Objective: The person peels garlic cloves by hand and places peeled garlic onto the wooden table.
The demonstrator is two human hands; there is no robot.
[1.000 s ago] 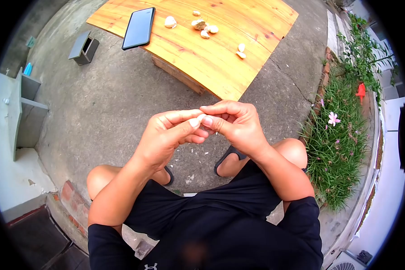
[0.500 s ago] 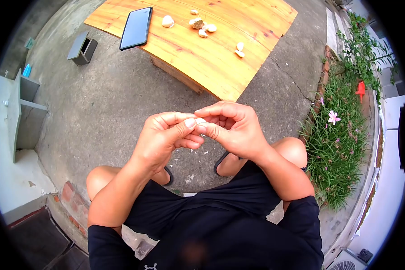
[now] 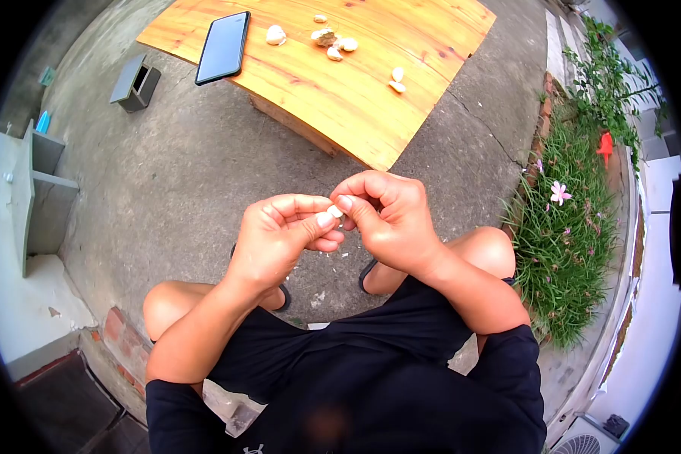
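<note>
A small pale garlic clove (image 3: 334, 212) is pinched between the fingertips of my left hand (image 3: 284, 231). My right hand (image 3: 386, 216) is closed on the same clove from the other side, thumb and index finger pressed at its upper end. Both hands meet in front of my knees, short of the table's near corner. On the wooden table (image 3: 363, 113) lie a garlic bulb (image 3: 276, 35), a partly broken bulb (image 3: 324, 38) with loose cloves (image 3: 335, 53) around it, and two pale cloves (image 3: 397, 82) farther right.
A phone (image 3: 224, 47) lies at the table's left edge. Small white scraps dot the concrete floor (image 3: 181, 189) below my hands. A grey box (image 3: 135, 85) stands on the floor at left. Grass with pink flowers (image 3: 567, 250) borders the right side.
My right thumb and fingertips have shifted up along the clove, and more of its pale surface shows between the hands. The view has shifted slightly.
</note>
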